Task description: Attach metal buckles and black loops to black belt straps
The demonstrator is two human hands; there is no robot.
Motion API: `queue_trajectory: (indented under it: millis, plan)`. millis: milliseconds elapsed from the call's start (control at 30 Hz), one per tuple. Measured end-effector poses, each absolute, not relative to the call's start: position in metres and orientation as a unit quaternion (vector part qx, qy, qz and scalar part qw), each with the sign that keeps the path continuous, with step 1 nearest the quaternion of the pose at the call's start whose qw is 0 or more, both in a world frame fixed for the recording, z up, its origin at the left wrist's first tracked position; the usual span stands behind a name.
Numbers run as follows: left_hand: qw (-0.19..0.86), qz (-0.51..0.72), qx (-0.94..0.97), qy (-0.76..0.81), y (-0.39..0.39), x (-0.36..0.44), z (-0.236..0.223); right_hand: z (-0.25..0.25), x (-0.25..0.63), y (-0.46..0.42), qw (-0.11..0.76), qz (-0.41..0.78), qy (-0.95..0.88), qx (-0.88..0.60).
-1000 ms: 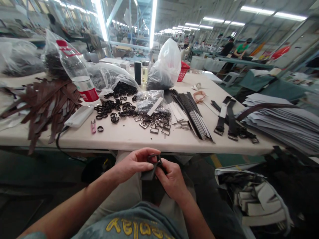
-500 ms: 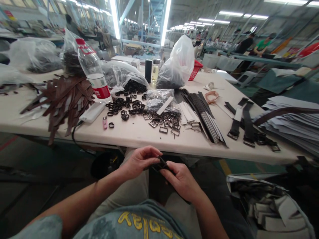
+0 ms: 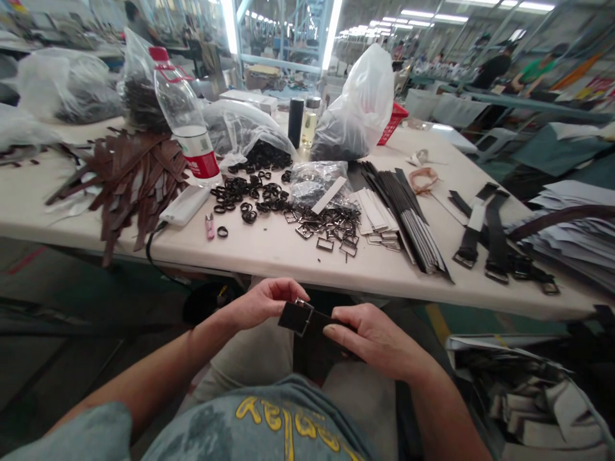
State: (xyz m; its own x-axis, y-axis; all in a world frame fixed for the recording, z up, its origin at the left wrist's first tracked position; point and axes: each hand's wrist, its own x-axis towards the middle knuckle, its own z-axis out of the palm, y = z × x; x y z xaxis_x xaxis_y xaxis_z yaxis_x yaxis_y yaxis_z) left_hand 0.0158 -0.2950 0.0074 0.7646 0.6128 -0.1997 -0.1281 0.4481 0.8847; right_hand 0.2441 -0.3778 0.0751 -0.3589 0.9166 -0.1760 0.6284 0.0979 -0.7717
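Below the table's front edge, both my hands hold one dark strap with a metal buckle [image 3: 298,316]. My left hand [image 3: 262,302] pinches the buckle end between thumb and fingers. My right hand [image 3: 372,339] grips the strap's other part, fingers curled over it. On the table [image 3: 269,251] straight ahead lie loose metal buckles [image 3: 331,228], black rings [image 3: 246,196] and a fan of black straps [image 3: 408,218].
Brown leather strips [image 3: 129,176], a water bottle [image 3: 185,121], a white power bank [image 3: 185,205] and plastic bags [image 3: 355,109] crowd the table. Finished buckled straps [image 3: 485,230] and stacked grey sheets [image 3: 571,237] lie right. A bag of strips [image 3: 523,397] sits on the floor. Other people work far behind.
The strap has been pulled flat through the buckle, so the buckle end now shows square between my hands. My right hand slid right along the strap. The view shifted slightly.
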Motion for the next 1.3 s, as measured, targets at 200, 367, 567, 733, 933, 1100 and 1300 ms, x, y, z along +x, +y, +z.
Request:
queue_trajectory:
  millis: [200,367,567,733,933,1100,1300]
  plan:
    - [0.685,0.137,0.691,0.183,-0.301,0.010,0.024,0.109,0.242,-0.371,0.075,0.150,-0.817,-0.552]
    - [0.521,0.175,0.824,0.135,-0.306,0.025,0.030,0.123,0.234,-0.351,0.048,0.053,-0.854,-0.515]
    - [0.686,0.264,0.628,0.255,-0.309,0.055,0.007,0.112,0.244,-0.339,0.242,-0.025,-0.802,-0.545]
    - [0.732,0.322,0.522,0.296,-0.309,0.070,-0.001,0.059,0.259,-0.371,0.302,0.171,-0.683,-0.642]
    - [0.728,0.328,0.521,0.300,-0.317,0.082,-0.005,-0.003,0.227,-0.387,0.449,0.431,-0.557,-0.550]
    - [0.709,0.331,0.548,0.296,-0.323,0.090,-0.008,-0.017,0.209,-0.388,0.612,0.463,-0.402,-0.499]
    - [0.730,0.328,0.506,0.321,-0.327,0.103,-0.014,-0.020,0.202,-0.384,0.678,0.480,-0.281,-0.480]
